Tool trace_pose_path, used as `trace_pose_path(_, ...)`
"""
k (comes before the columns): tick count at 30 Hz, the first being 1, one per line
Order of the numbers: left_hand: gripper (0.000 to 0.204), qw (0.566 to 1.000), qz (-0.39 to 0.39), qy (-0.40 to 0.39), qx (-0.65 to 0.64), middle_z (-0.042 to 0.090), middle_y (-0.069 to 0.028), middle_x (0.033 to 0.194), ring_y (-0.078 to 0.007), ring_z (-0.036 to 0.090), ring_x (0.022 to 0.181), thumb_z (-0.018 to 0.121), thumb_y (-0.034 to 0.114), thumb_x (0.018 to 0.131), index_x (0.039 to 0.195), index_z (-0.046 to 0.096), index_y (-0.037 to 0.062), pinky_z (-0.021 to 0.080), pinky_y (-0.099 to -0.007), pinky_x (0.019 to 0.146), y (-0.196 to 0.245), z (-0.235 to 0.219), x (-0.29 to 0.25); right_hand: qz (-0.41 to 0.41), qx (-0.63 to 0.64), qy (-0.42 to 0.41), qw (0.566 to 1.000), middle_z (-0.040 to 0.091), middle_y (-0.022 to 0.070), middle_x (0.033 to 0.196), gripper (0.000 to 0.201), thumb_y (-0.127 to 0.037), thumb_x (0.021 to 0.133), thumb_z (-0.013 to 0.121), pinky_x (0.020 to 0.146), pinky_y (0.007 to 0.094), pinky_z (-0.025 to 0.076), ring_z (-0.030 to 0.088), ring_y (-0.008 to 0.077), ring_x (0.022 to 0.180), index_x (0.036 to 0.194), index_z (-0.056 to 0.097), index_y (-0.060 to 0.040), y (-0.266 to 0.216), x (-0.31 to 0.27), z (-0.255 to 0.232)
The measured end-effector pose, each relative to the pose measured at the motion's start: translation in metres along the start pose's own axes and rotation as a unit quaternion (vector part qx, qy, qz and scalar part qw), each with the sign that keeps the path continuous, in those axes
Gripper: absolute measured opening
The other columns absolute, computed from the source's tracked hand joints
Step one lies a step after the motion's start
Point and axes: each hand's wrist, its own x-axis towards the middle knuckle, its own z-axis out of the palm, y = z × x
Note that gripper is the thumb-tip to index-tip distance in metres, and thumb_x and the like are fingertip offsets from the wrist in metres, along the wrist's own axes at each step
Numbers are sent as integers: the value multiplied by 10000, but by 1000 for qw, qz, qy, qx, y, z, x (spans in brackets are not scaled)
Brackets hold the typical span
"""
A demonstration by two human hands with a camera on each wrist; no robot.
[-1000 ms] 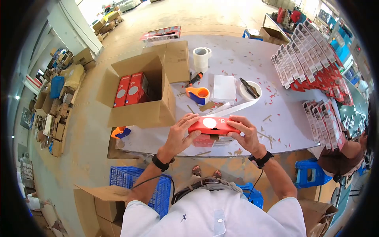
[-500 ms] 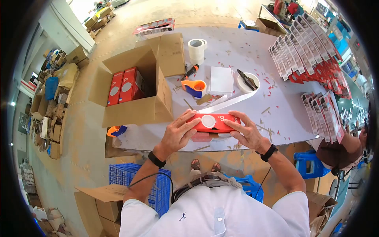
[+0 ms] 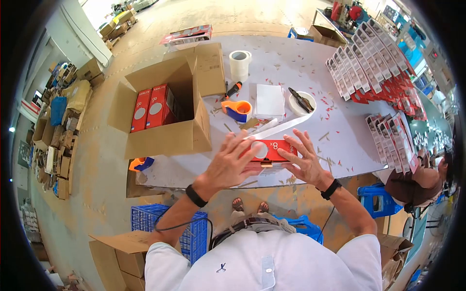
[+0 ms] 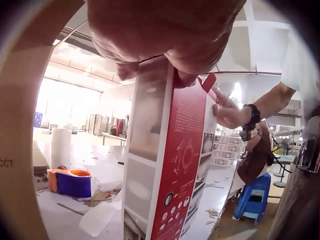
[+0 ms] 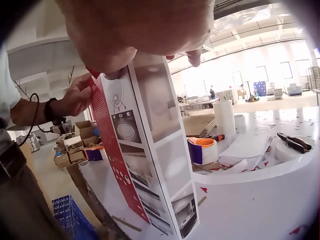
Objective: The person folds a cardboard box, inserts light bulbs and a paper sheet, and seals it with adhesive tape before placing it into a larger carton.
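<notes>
Head view: one red retail box [image 3: 270,151] stands at the table's [image 3: 310,58] near edge, pressed between left hand [image 3: 230,164] and right hand [image 3: 305,161], both with fingers spread flat. Two matching red boxes [image 3: 151,109] sit inside one open carton [image 3: 167,138].

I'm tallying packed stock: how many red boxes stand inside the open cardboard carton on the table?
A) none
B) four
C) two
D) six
C: the head view shows two red boxes side by side at the left of the open cardboard carton, the rest of its inside showing bare cardboard.
</notes>
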Motion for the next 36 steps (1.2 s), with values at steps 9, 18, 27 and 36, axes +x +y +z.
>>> trace_pose_path(9,646,996,21,49,72,562,-183,1458,-314,536,1312,783,153,804,1425,617,90,405,-454,1070,-5,35,10,37,51,77,995,605,77,1321,171,-140,803,846,1197,630,297,479,353,1395,914,718,-121,-45,34,5)
trace_pose_path(18,772,998,-17,45,-39,546,-176,1467,-338,515,1304,855,223,693,1405,607,59,384,-477,1080,3,27,9,177,94,38,979,614,120,1203,195,-102,776,843,1010,473,464,536,368,1228,733,665,-36,-58,50,2)
trace_pose_path(27,756,996,-34,49,-64,554,-168,1447,-334,509,1312,863,262,696,1382,622,55,379,-479,1083,7,25,10,201,100,14,974,623,120,1166,216,-96,755,844,940,434,479,541,332,1125,674,652,-37,-57,57,0)
trace_pose_path(36,662,995,-46,84,-31,595,-124,1409,-302,539,1284,842,353,754,1341,667,102,387,-464,1076,6,39,8,201,134,39,970,636,100,1126,197,-72,732,865,936,448,489,573,328,1111,820,688,-59,-53,58,2)
